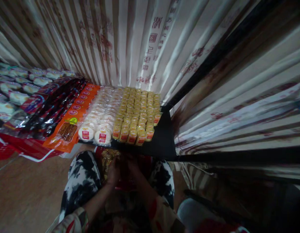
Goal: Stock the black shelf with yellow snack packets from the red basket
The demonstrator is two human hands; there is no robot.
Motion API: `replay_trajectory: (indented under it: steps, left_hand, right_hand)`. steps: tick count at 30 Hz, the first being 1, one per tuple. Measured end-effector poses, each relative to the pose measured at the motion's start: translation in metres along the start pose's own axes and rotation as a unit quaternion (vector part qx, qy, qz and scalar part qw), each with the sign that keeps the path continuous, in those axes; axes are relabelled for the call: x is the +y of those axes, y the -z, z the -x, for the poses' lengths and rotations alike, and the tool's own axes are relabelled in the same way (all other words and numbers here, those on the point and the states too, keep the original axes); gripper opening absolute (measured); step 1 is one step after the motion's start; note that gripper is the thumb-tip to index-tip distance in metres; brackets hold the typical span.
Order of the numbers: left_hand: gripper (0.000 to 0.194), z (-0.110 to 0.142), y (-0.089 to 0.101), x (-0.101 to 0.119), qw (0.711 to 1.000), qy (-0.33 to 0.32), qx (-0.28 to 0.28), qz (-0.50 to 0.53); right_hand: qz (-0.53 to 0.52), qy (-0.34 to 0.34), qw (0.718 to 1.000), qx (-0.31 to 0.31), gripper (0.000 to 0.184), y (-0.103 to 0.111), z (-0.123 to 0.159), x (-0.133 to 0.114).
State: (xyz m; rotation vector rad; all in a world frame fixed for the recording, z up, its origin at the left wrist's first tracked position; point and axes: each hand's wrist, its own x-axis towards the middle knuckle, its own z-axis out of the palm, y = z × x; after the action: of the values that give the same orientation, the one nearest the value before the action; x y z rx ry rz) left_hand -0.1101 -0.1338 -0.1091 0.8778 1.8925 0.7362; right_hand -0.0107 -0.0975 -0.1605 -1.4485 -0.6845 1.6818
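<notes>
Between the knees, just below the edge of the black shelf, both hands reach into a dark red container or bag. My left hand is beside a pile of gold-wrapped small packets. Close to it on the right is my right hand, over the dark red inside. Shadow and blur hide the fingers of both hands, so any packet in them cannot be made out. On the shelf above stand rows of yellow wrapped packets with red labels.
Left of the yellow packets lie white round packaged cakes, an orange snack bag, dark red packets and white packs. A red basket hangs below them. Pleated printed curtains enclose the back and right.
</notes>
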Motion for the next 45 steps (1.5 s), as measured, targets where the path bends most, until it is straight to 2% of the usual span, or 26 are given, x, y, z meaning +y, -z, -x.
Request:
replay_trajectory:
  steps: [3,6,8,14,19,23,26,28,31,34,37,40,42,45]
  left_hand:
    - [0.055,0.006,0.011,-0.002,0.995,-0.086,0.006,-0.055]
    - [0.056,0.011,0.018,-0.002,0.975,-0.21,-0.011,-0.077]
    - [0.057,0.015,0.02,-0.001,0.962,-0.261,-0.026,-0.072]
    - [0.046,0.034,0.021,0.019,0.944,-0.321,-0.054,-0.055]
    - [0.042,0.052,0.025,0.049,0.932,-0.358,-0.054,-0.029]
    - [0.032,0.063,0.038,0.079,0.912,-0.385,-0.121,-0.066]
    - [0.032,0.064,0.045,0.101,0.902,-0.374,-0.189,-0.102]
    - [0.033,0.063,0.044,0.115,0.9,-0.356,-0.226,-0.112]
    - [0.033,0.059,0.039,0.135,0.894,-0.331,-0.284,-0.107]
    - [0.029,0.056,0.033,0.148,0.888,-0.294,-0.346,-0.071]
    - [0.023,0.056,0.031,0.152,0.906,-0.239,-0.349,-0.018]
    - [0.025,0.06,0.03,0.147,0.934,-0.135,-0.328,0.045]
    - [0.024,0.063,0.028,0.14,0.945,-0.077,-0.305,0.089]
    - [0.017,0.068,0.019,0.13,0.951,-0.027,-0.264,0.158]
  right_hand:
    - [-0.02,-0.014,1.0,-0.001,0.033,0.01,0.018,-0.017]
    - [-0.053,-0.024,0.998,-0.016,0.038,0.017,0.041,-0.038]
    - [-0.058,-0.023,0.998,-0.019,0.036,0.022,0.056,-0.051]
    - [-0.024,-0.013,1.0,-0.008,0.031,0.045,0.087,-0.085]
    - [-0.05,0.014,0.997,-0.061,0.018,0.064,0.105,-0.101]
    - [-0.145,-0.088,0.98,-0.104,0.012,0.073,0.117,-0.103]
    - [-0.247,-0.168,0.944,-0.14,0.014,0.077,0.125,-0.102]
    - [-0.299,-0.196,0.922,-0.15,0.014,0.078,0.129,-0.101]
    - [-0.343,-0.221,0.898,-0.163,0.015,0.081,0.134,-0.102]
    - [-0.36,-0.219,0.888,-0.186,0.015,0.084,0.138,-0.105]
    - [-0.376,-0.173,0.896,-0.16,0.019,0.085,0.14,-0.113]
    - [-0.381,-0.094,0.913,-0.114,0.027,0.084,0.139,-0.123]
    - [-0.351,-0.045,0.931,-0.092,0.027,0.082,0.138,-0.13]
    - [-0.255,0.015,0.965,-0.055,0.027,0.078,0.134,-0.138]
